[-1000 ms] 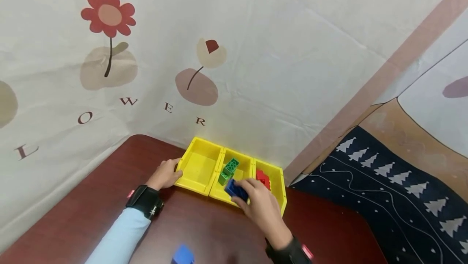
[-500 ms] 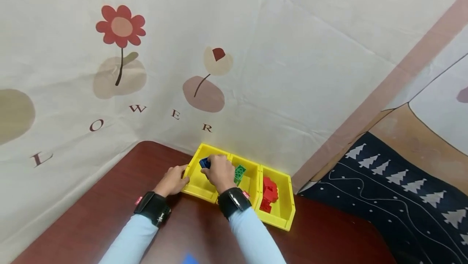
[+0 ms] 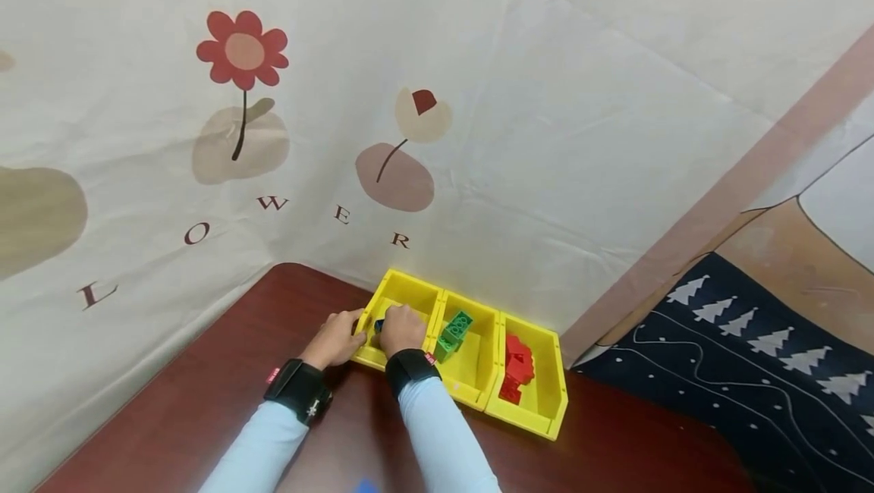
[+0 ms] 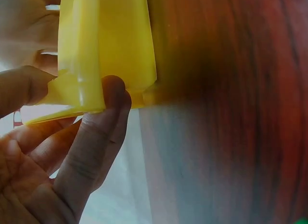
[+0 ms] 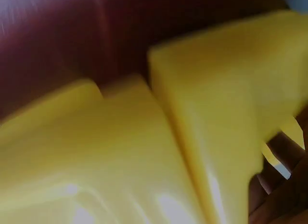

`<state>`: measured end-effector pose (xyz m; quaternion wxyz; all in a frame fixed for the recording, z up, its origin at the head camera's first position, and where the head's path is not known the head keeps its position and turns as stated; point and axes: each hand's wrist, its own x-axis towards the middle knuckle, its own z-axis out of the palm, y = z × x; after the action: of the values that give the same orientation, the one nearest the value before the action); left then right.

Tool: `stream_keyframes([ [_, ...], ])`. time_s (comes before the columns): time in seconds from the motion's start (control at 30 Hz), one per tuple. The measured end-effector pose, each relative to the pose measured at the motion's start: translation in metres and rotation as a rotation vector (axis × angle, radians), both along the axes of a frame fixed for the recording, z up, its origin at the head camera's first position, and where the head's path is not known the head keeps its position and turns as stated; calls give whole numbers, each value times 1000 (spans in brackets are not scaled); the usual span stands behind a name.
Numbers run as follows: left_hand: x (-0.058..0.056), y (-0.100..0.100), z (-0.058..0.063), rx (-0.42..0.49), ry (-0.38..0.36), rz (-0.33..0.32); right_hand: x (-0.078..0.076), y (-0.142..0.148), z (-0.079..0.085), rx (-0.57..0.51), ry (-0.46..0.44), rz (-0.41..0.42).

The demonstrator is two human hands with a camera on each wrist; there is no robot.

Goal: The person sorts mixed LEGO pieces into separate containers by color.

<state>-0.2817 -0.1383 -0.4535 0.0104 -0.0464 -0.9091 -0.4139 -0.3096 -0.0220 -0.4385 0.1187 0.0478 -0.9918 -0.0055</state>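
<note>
In the head view a yellow three-compartment tray (image 3: pixel 471 396) stands on the table against the wall hanging. My left hand (image 3: pixel 334 339) grips its left end; the left wrist view shows thumb and fingers on either side of the yellow wall (image 4: pixel 122 36). My right hand (image 3: pixel 403 330) reaches down into the left compartment and holds a dark blue toy brick (image 3: pixel 378 325), mostly covered by the fingers. Green toy bricks (image 3: pixel 456 330) lie in the middle compartment, red ones (image 3: pixel 517 364) in the right. In the right wrist view, blurred tray walls (image 5: pixel 211 89) hide most of that hand.
A bright blue piece (image 3: pixel 366 486) shows at the bottom edge of the head view, on the dark red-brown table (image 3: pixel 614 432). Behind the tray hangs a pale printed cloth (image 3: pixel 519 250). A dark blue tree-patterned cloth (image 3: pixel 744 372) lies to the right.
The right hand has carried the dark blue brick from above the middle compartment leftward, then lower into the left compartment. The left hand stays on the tray's left end. The head view has shifted slightly.
</note>
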Motion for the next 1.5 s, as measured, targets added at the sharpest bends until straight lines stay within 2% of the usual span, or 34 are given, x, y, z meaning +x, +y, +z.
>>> stream_keyframes([
  [0.23, -3, 5, -1, 0, 41, -9, 1, 6, -8, 4, 80, 23],
  [0.37, -3, 4, -2, -3, 48, -27, 4, 10, -8, -5, 94, 51],
  [0.47, -3, 1, -4, 1, 39, -38, 8, 11, -2, -18, 117, 67],
  [0.57, -2, -2, -4, -2, 31, -44, 17, 13, 15, -47, 139, 96],
  [0.67, -2, -5, -2, -2, 19, -39, 37, 20, 35, -82, 157, 164],
  [0.8, -2, -5, -1, 17, -10, -29, 80, 36, 50, -130, 184, 295],
  [0.93, -2, -3, -1, 36, -26, -27, 122, 55, 52, -202, 222, 416],
  [1.07, -1, -2, -1, 29, -24, -19, 157, 66, 47, -226, 231, 470],
  [1.2, -2, -3, 0, 25, -26, -19, 183, 70, 38, -229, 140, 478],
  [1.27, -2, -4, 1, 25, -32, -16, 192, 70, 32, -242, 38, 479],
  [1.37, -2, -3, 1, 16, -39, -15, 199, 71, 20, -264, -160, 477],
  [1.43, -2, -2, 1, 13, -45, -15, 202, 74, 9, -260, -224, 500],
  [1.5, -2, -2, 1, 12, -50, -14, 205, 76, -3, -232, -235, 525],
])
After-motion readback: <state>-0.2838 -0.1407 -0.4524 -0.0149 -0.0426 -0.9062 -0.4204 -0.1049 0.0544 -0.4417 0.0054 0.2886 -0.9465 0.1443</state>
